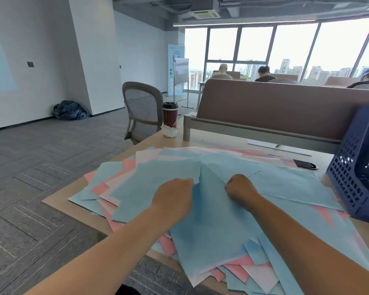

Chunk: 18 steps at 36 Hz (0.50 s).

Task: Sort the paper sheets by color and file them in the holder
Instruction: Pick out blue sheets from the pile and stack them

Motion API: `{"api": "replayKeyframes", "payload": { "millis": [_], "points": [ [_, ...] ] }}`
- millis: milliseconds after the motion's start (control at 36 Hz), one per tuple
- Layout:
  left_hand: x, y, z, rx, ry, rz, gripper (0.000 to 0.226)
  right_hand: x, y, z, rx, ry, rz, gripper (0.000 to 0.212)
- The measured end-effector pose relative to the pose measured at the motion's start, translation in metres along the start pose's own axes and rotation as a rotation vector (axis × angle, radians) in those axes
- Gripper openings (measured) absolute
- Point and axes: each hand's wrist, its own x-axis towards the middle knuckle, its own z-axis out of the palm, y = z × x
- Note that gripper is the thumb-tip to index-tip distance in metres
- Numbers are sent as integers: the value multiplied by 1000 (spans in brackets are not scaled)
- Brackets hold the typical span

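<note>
Both hands, left hand (175, 195) and right hand (241, 191), pinch blue sheets (211, 222) atop the mixed pile (239, 271). Sorting step, apparently; next: gather blues, file in holder (356, 171).

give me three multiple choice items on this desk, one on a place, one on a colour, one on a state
1. Where does the blue holder stand?
A. at the right edge of the desk
B. on the floor by the chair
C. at the desk's far left corner

2. What colour are the top sheets of the pile?
A. pink
B. white
C. light blue

3. How is the red cup?
A. tipped on its side
B. upright with its black lid on
C. upright with no lid

Key:
1 A, the holder sits at the right, beside the pile.
2 C, light blue sheets lie over the pink and white ones.
3 B, the cup stands straight at the far corner, lid in place.
</note>
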Motion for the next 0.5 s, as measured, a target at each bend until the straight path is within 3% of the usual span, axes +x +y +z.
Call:
{"api": "replayKeyframes", "payload": {
  "millis": [167, 333, 417, 500],
  "points": [
    [-11, 19, 7, -88, -81, 46, 26, -15, -6, 12, 355, -46, 165, 8],
    [-17, 30, 7, -189, -203, 101, 24, -22, -12, 15, 667, -127, 163, 37],
    [-17, 29, 2, -281, -311, 113, 48, -20, -12, 15, 566, -161, 137, 18],
    [-15, 18, -2, -326, -292, 99, 51, -17, -14, 16, 294, -159, 64, 16]
  ]
}}
